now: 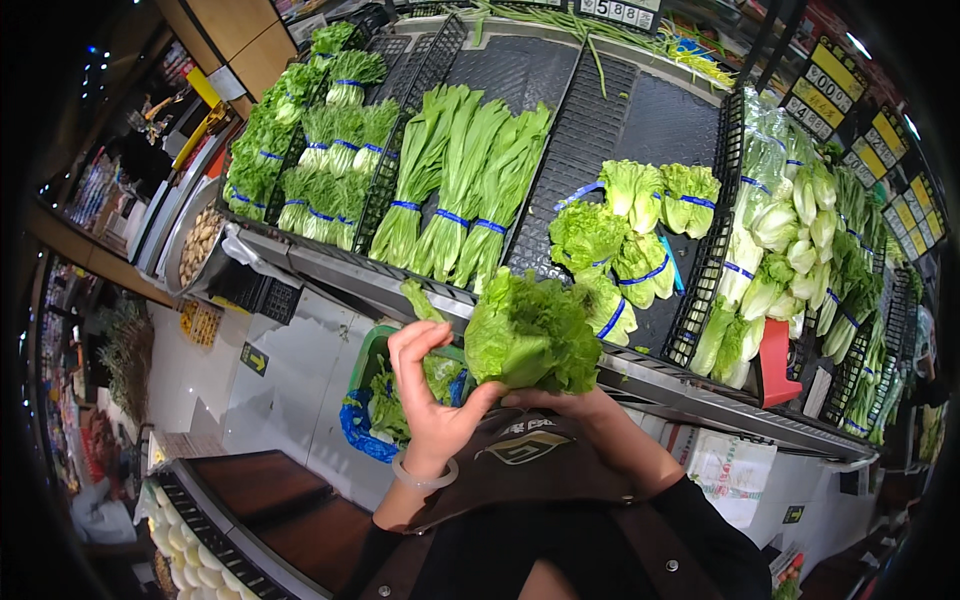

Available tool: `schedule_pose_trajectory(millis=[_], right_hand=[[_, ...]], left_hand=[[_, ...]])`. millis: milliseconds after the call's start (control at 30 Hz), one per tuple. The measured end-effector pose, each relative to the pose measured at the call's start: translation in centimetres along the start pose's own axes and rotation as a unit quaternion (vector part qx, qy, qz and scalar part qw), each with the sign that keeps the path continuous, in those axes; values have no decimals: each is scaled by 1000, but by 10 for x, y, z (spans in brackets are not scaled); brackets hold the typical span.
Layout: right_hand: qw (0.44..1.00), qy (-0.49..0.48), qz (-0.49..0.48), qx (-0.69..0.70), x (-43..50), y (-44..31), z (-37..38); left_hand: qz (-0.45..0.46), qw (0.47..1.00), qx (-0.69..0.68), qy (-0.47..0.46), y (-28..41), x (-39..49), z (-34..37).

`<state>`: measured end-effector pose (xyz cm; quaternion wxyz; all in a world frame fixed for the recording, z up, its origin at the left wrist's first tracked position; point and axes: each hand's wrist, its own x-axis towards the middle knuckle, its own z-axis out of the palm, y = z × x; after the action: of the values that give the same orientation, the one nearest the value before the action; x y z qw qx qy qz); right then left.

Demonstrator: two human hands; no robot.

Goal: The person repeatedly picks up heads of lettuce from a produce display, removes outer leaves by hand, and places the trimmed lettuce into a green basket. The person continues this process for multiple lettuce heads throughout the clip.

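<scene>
A head of green leaf lettuce [529,330] is held up in front of my apron, its base towards me. My right hand [551,400] grips it from below, the fingers mostly hidden by the leaves. My left hand [431,375], with a pale bangle on the wrist, is at the lettuce's left side. Its thumb touches the base and its fingers curl apart from it. A narrow leaf piece [421,301] shows just beyond the left fingertips; whether they pinch it is unclear. Below stands a green bin [367,349] with a blue plastic bag [367,431] and loose leaves inside.
Several blue-taped lettuces [589,232] lie on the black display shelf [577,142]. Long leafy bunches [457,187] lie left of them, past a divider. Pale cabbages [780,225] fill the right section, beside a red scoop-like piece [780,364]. A dark brown stand [262,487] is at lower left.
</scene>
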<state>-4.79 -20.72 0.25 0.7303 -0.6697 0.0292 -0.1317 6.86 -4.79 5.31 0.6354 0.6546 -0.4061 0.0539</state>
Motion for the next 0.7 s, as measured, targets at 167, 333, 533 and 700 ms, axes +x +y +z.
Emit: schedule_pose_trajectory(millis=[167, 333, 533, 700], right_hand=[[996, 4, 50, 78, -8, -1, 10], [935, 40, 196, 293, -11, 5, 10], [824, -14, 111, 555, 5, 15, 29], [950, -47, 21, 308, 19, 14, 55]], left_hand=[[-5, 999, 28, 24, 3, 3, 2], [-177, 898, -343, 214, -7, -7, 6], [-162, 871, -322, 334, -6, -9, -7], [-175, 869, -318, 337, 5, -10, -4]])
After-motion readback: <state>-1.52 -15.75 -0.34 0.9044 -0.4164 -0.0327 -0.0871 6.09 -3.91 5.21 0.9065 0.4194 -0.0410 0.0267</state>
